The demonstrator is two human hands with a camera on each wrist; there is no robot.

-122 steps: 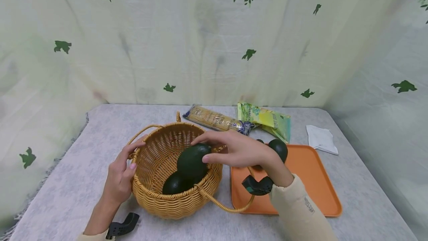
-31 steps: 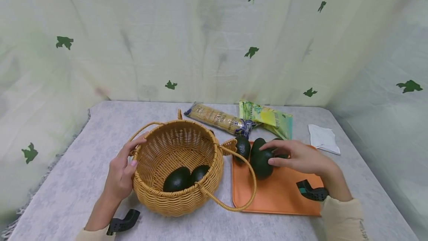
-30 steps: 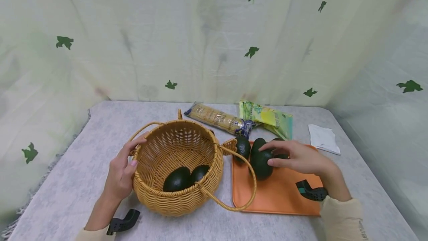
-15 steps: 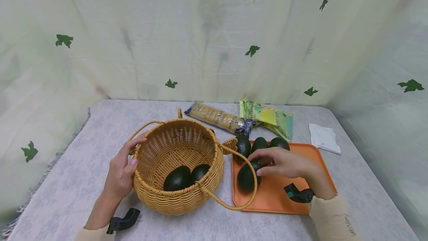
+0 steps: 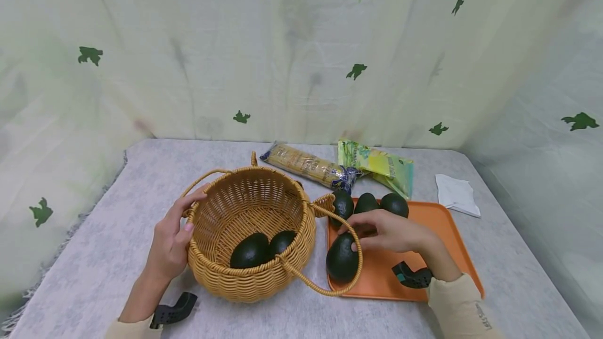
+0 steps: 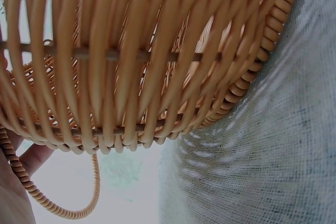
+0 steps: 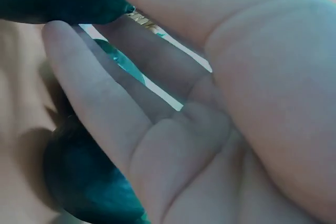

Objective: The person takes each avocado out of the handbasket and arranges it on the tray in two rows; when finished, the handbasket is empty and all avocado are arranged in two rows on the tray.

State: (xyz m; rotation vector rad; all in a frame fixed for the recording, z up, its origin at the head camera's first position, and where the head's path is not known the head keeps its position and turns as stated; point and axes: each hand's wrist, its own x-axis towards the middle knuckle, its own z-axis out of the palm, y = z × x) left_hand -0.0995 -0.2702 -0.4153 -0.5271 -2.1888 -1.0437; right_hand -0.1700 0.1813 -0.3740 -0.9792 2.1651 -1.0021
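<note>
Gripping the round, tan wicker basket [image 5: 249, 289], the left hand [image 5: 169, 245] has thumb and fingers clamped at its rim; just beside lies a flat, orange, rectangular tray [image 5: 443, 229]; over it the right hand [image 5: 388, 232], pinching a dark-green, egg-shaped avocado [image 5: 340, 261] between thumb and fingertips, has just shifted leftward, which sets that fruit apart from three dark avocados [image 5: 366, 203] and nearer the basket; the weave is coarse and ribbed, the fruit's skin glossy.
</note>
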